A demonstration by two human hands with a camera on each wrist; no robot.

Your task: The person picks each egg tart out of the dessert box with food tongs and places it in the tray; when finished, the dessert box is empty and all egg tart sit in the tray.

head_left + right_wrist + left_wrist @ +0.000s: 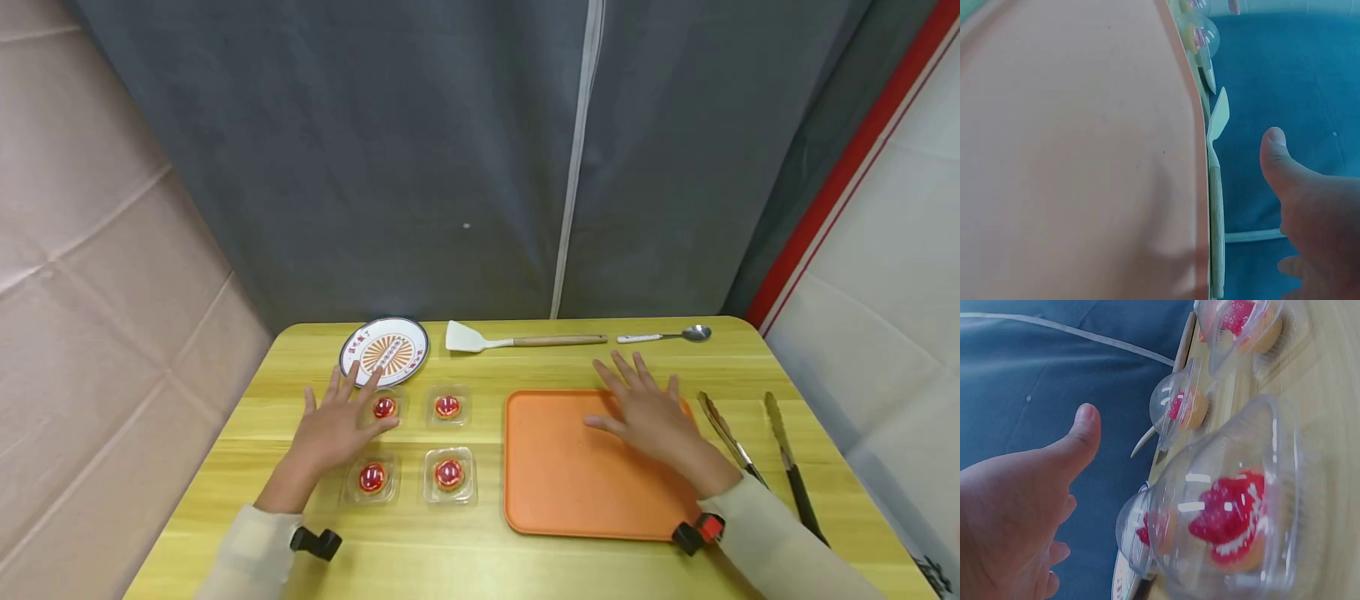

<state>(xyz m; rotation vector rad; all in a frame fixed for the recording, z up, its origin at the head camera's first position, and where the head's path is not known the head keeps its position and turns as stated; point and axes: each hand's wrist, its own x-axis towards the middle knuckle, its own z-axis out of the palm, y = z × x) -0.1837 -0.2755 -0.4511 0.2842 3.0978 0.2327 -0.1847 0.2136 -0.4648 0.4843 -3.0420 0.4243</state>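
Note:
My left hand, fingers spread and holding nothing, hovers beside four clear domed boxes, each with a red-topped tart. One tart is front right of that group; in the left wrist view a boxed tart looms close to the hand. Over the right part of an orange tray my right hand is spread, also with nothing in it. The right wrist view shows its raised thumb and part of the hand beside the tray.
A round patterned plate lies at the back left. Along the back edge are a white spatula with a wooden handle and a spoon. Right of the tray lie tongs and a black-handled utensil. A grey curtain hangs behind.

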